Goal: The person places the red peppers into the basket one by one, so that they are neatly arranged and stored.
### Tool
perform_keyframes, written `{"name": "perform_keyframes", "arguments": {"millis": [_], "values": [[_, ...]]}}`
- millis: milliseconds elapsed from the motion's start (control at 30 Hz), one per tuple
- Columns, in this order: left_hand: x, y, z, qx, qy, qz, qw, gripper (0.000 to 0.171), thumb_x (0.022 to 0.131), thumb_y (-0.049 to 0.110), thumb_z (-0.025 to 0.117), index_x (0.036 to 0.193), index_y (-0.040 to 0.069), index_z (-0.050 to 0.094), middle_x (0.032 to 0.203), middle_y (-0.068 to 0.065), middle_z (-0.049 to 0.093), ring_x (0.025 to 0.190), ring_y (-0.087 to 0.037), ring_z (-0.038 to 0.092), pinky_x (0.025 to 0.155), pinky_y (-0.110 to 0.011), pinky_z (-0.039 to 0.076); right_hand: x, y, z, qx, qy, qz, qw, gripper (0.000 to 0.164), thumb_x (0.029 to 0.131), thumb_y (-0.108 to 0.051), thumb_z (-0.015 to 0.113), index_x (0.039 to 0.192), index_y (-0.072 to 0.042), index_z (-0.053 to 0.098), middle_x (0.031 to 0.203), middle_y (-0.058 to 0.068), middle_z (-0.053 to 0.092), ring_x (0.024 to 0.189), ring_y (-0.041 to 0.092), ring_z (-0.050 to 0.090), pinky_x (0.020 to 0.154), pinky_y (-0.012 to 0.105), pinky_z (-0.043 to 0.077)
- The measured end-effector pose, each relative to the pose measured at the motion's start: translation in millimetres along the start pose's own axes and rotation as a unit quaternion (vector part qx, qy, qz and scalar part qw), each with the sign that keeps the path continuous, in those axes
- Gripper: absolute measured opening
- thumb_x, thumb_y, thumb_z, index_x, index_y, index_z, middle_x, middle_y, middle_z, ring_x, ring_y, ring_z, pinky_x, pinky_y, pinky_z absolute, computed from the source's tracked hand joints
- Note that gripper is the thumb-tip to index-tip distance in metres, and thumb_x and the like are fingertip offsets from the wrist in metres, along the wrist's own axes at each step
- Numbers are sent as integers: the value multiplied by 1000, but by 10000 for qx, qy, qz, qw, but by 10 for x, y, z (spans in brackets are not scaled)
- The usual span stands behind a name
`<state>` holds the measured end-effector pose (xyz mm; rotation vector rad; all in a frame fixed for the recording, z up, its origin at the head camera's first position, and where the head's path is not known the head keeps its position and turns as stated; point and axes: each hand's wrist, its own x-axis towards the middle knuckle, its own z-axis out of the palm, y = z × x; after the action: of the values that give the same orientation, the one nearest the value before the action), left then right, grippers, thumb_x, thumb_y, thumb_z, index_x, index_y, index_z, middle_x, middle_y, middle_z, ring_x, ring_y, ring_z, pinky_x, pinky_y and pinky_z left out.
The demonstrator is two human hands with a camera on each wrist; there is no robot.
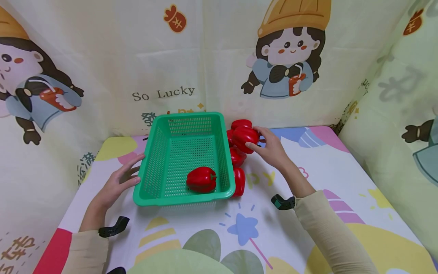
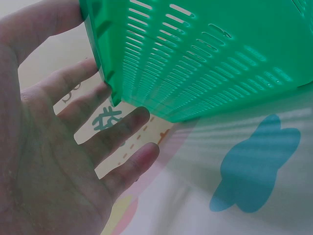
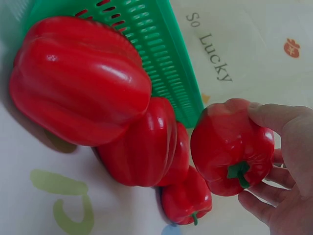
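Observation:
My right hand (image 1: 272,150) grips a red bell pepper (image 3: 232,147) with a green stem, raised above other bell peppers (image 3: 80,81) that line the right side of a green basket (image 1: 181,199). In the right wrist view the thumb lies on one side of the held pepper and the fingers on the other. One more bell pepper (image 1: 201,179) lies inside the basket, toward its near right corner. At the basket's left rim, my left hand (image 2: 58,122) has its fingers spread, the thumb and fingertips right at the edge.
A patterned cloth (image 1: 219,243) covers the table. Behind it hangs a printed curtain (image 1: 212,68) with cartoon figures, close to the basket's far edge; another printed curtain (image 1: 386,125) stands along the right side.

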<state>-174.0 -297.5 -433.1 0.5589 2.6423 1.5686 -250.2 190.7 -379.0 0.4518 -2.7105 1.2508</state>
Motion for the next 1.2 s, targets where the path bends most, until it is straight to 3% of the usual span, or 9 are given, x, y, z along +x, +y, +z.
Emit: {"name": "perform_keyframes", "arguments": {"millis": [167, 667, 967, 1200], "values": [[1, -9, -5, -13, 1, -24, 10000, 67, 94, 11, 54, 154, 25, 27, 161, 5, 25, 134, 3, 38, 97, -8, 38, 4, -32, -2, 25, 25, -54, 10000, 69, 86, -33, 72, 145, -13, 41, 141, 11, 48, 120, 28, 52, 97, 47, 52], [-13, 25, 5, 4, 6, 46, 10000, 68, 93, 12, 54, 154, 24, 26, 161, 6, 24, 131, 8, 39, 98, -10, 38, -10, -148, 1, 104, 100, -159, 9998, 69, 86, -31, 72, 145, -10, 41, 139, 10, 49, 121, 28, 52, 97, 48, 52], [-11, 21, 4, 119, 63, -32, 9999, 68, 93, 14, 55, 154, 23, 26, 161, 4, 25, 134, 1, 40, 98, -11, 38, -15, -219, 12, 76, 133, -273, 9995, 69, 86, -30, 73, 144, -12, 42, 139, 9, 50, 121, 27, 52, 95, 46, 54], [-12, 0, -2, 76, 29, -57, 10000, 67, 93, 12, 54, 154, 21, 26, 161, 1, 25, 131, 7, 38, 98, -10, 38, -19, -275, 19, 32, 113, -318, 9994, 71, 84, -29, 74, 145, -12, 42, 140, 9, 49, 122, 27, 52, 94, 46, 54]]}}
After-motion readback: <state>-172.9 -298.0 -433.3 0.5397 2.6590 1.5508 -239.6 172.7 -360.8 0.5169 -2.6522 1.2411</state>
